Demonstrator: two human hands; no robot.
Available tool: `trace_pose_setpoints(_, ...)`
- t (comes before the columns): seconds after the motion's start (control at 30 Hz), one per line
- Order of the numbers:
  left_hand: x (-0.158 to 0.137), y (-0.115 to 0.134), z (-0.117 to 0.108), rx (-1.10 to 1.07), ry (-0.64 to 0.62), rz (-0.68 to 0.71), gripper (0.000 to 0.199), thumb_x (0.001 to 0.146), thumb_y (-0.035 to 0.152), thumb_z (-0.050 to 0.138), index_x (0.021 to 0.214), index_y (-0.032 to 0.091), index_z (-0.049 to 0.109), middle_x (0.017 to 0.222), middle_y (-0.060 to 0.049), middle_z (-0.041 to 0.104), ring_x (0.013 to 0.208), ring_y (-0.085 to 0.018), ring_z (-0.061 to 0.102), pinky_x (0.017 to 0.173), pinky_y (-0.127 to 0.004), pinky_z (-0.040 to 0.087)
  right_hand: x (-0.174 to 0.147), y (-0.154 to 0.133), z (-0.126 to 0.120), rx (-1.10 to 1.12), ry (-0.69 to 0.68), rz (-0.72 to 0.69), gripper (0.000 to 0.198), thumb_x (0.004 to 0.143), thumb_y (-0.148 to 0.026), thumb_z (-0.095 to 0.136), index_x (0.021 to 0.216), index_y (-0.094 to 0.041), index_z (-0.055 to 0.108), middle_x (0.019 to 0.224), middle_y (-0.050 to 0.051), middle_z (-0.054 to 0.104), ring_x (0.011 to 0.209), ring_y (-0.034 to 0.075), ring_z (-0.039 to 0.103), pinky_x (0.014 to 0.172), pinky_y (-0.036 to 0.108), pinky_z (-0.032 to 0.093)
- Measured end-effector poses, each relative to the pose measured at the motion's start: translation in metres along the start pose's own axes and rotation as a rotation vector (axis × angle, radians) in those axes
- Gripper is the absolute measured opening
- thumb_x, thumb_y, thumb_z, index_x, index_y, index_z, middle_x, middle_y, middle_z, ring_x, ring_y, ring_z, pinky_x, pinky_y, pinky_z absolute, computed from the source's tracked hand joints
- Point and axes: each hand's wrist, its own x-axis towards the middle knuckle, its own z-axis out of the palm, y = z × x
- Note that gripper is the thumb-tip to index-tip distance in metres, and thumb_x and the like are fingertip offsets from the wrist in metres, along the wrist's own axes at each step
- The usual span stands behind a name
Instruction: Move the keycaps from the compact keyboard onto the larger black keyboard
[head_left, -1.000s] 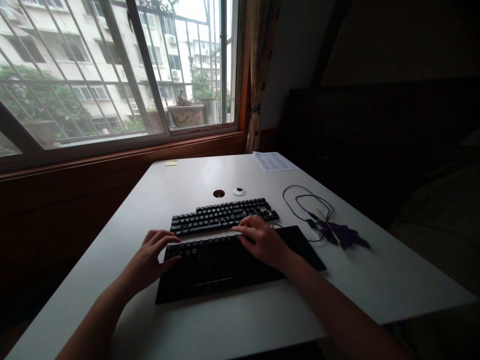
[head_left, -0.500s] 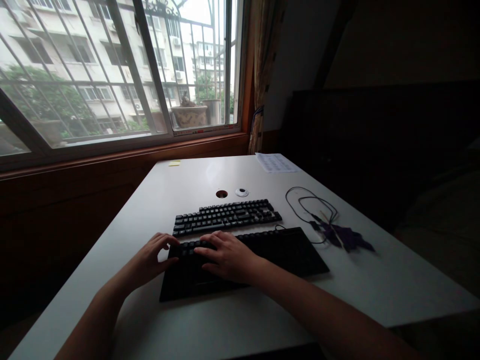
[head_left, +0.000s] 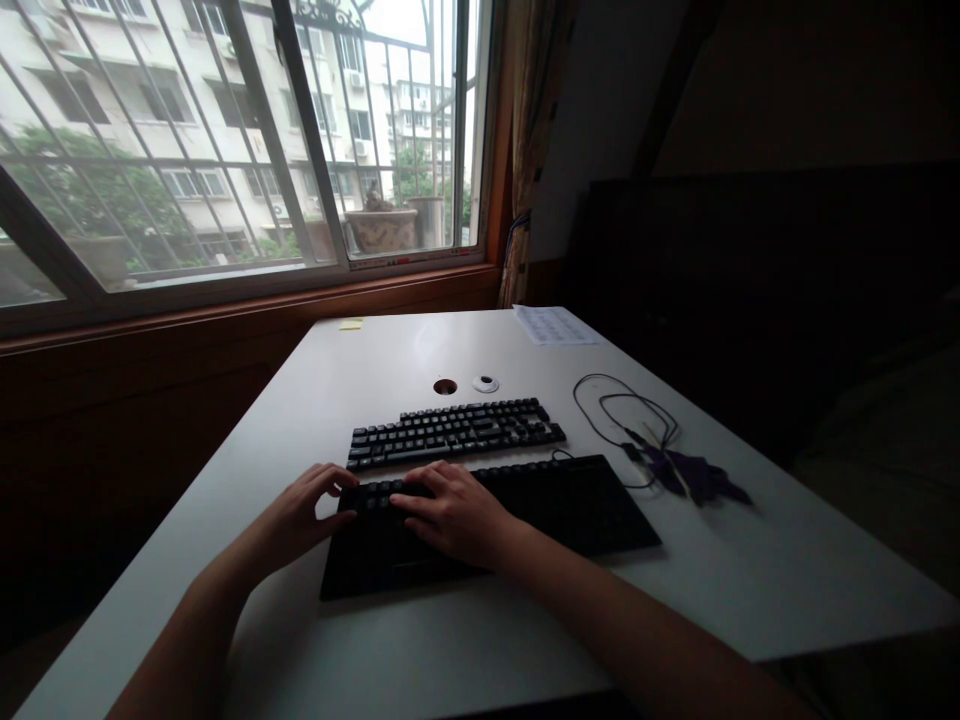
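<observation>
A black keyboard (head_left: 555, 510) lies tilted slightly across the white table in front of me. At its upper left, several raised keycaps (head_left: 367, 497) stand between my hands, while much of the rest looks flat and dark. My left hand (head_left: 307, 505) curves at the keyboard's left edge, thumb and index finger apart with their tips on the keys there. Over the left-middle part rests my right hand (head_left: 457, 510), its fingers spread and the tips touching the keycaps. I see nothing held in either hand. Just behind, black keycaps (head_left: 454, 432) lie set out in keyboard rows.
To the right a black cable (head_left: 626, 395) loops beside a dark purple cloth-like thing (head_left: 694, 475) with a thin stick. Behind the keycap rows are a round hole (head_left: 445, 387) and its white cover (head_left: 486, 384). Printed paper (head_left: 555, 325) and a yellow note (head_left: 351, 324) lie at the far edge.
Both hands stay in nearly the same place on the keyboard. The whole view has shifted very slightly.
</observation>
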Motion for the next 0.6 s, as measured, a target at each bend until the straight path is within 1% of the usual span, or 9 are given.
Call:
trace_pose_setpoints(0.17, 0.0002, -0.0015, 0.0, 0.009, -0.018, -0.005, 0.021, 0.09, 0.028, 0.066, 0.11, 0.023, 0.06, 0.109, -0.005, 0.064, 0.096, -0.019, 0.062, 0.083, -0.034, 0.056, 0.0005, 0.0003, 0.0006, -0.017, -0.007, -0.002, 0.035, 0.096, -0.037, 0.06, 0.131, -0.029, 0.064, 0.13, 0.008, 0.059, 0.113, 0.025, 0.053, 0.098, 0.043, 0.047)
trace_pose_setpoints(0.37, -0.0007, -0.006, 0.0018, 0.018, -0.03, 0.005, 0.022, 0.092, 0.031, 0.064, 0.112, 0.022, 0.059, 0.11, -0.007, 0.063, 0.097, -0.019, 0.062, 0.084, -0.035, 0.056, 0.0014, 0.0, 0.0007, -0.029, 0.004, -0.009, 0.035, 0.095, -0.034, 0.062, 0.129, -0.029, 0.064, 0.127, 0.008, 0.06, 0.111, 0.025, 0.053, 0.097, 0.042, 0.047)
trace_pose_setpoints(0.5, -0.0005, -0.0041, 0.0009, 0.013, -0.044, -0.007, 0.022, 0.093, 0.03, 0.064, 0.112, 0.023, 0.058, 0.109, -0.007, 0.063, 0.097, -0.02, 0.061, 0.084, -0.036, 0.055, 0.0016, 0.0001, 0.0008, -0.03, 0.004, -0.006, 0.035, 0.094, -0.03, 0.062, 0.129, -0.03, 0.065, 0.126, 0.008, 0.06, 0.109, 0.024, 0.053, 0.096, 0.042, 0.047)
trace_pose_setpoints(0.6, 0.0, -0.0034, 0.0002, 0.012, -0.044, -0.002, 0.021, 0.093, 0.03, 0.064, 0.112, 0.022, 0.059, 0.109, -0.007, 0.063, 0.097, -0.02, 0.061, 0.084, -0.036, 0.056, 0.0011, 0.0007, 0.0012, -0.026, -0.001, -0.004, 0.034, 0.094, -0.03, 0.062, 0.128, -0.03, 0.065, 0.126, 0.008, 0.06, 0.109, 0.024, 0.053, 0.096, 0.042, 0.047)
